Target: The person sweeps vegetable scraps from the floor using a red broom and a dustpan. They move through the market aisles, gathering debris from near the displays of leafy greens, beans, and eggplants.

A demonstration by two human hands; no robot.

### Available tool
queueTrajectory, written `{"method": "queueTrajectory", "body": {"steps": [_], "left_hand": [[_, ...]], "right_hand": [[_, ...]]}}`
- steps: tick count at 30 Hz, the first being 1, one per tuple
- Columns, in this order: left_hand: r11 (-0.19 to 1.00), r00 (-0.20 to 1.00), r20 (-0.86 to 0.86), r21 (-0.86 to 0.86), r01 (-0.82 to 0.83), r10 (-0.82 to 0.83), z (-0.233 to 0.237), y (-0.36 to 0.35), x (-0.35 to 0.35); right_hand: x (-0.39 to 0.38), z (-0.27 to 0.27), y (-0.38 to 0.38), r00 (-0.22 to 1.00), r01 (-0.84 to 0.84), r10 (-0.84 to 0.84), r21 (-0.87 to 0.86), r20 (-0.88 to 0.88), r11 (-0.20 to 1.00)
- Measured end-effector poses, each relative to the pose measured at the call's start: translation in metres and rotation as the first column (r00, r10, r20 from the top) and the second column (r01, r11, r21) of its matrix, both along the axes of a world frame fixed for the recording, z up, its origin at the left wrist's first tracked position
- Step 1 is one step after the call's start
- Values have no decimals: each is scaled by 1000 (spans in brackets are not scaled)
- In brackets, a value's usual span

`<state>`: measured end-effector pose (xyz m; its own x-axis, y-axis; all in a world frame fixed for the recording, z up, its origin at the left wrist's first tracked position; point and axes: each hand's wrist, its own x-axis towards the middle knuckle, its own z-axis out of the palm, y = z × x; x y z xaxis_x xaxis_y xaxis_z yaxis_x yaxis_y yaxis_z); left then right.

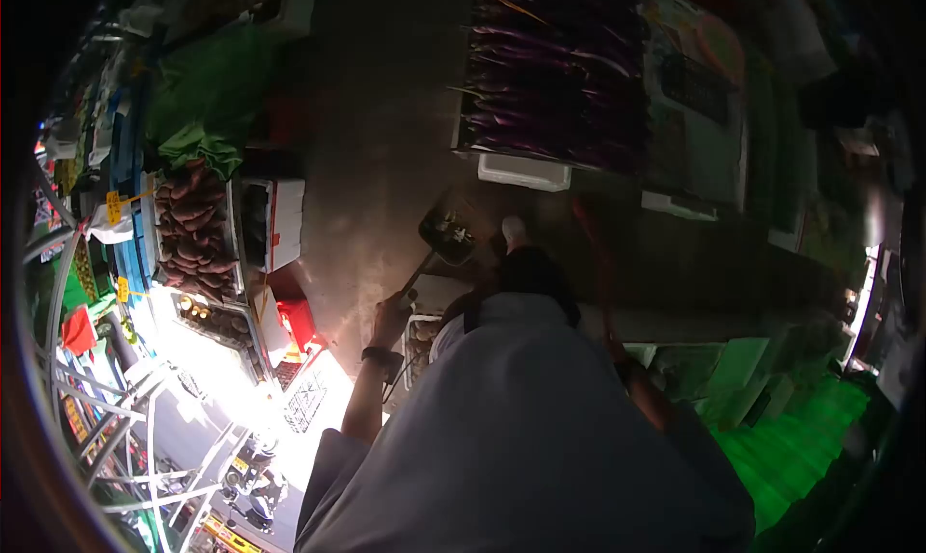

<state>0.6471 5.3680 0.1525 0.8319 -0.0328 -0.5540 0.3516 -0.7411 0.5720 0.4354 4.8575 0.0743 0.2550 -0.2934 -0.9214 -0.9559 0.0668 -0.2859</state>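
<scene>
My left hand [391,320] is closed around the handle of a long-handled dustpan [436,252], its pan down by the floor with pale scraps in it. Low in the dark on the other side, my right hand [617,349] grips a long red broom [594,244], whose wider far end points forward over the floor. My shoe [514,231] shows between the two tools.
Long purple eggplants [550,80] fill a stand ahead, with a white foam box [524,172] below its edge. To the left, sweet potatoes [196,225] lie in a crate beside a white box [287,225]. A red container [299,323] stands near my left arm.
</scene>
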Motion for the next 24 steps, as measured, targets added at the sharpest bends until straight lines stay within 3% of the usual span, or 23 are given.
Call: {"method": "queueTrajectory", "body": {"steps": [2,7,13,17,18,19,21,23,24], "left_hand": [[994,998,48,100,39,-44,-16,23,10],[984,989,84,143,108,-121,-33,75,44],[952,944,186,192,237,-272,-11,122,97],[974,988,-39,168,154,-149,17,130,142],[998,999,-32,67,5,-3,36,116,154],[989,999,-41,150,-8,15,35,118,165],[949,998,-51,313,-21,39,22,140,185],[984,998,12,171,54,-57,-7,178,206],[988,994,42,123,90,-96,-13,184,219]], "right_hand": [[-7,7,9,999,49,-49,5,-4,999],[-34,21,8,976,216,-216,1,-28,976],[-52,7,2,948,316,-317,-78,-12,946],[-45,-35,19,982,189,-191,-226,15,956],[-39,-48,27,991,136,-136,-275,18,952],[-34,-65,35,997,72,-69,-332,21,941],[-23,-97,61,999,-24,33,-430,14,903],[-20,-124,99,996,-69,89,-496,16,866],[-6,-103,125,999,-38,32,-404,-21,914]]}}
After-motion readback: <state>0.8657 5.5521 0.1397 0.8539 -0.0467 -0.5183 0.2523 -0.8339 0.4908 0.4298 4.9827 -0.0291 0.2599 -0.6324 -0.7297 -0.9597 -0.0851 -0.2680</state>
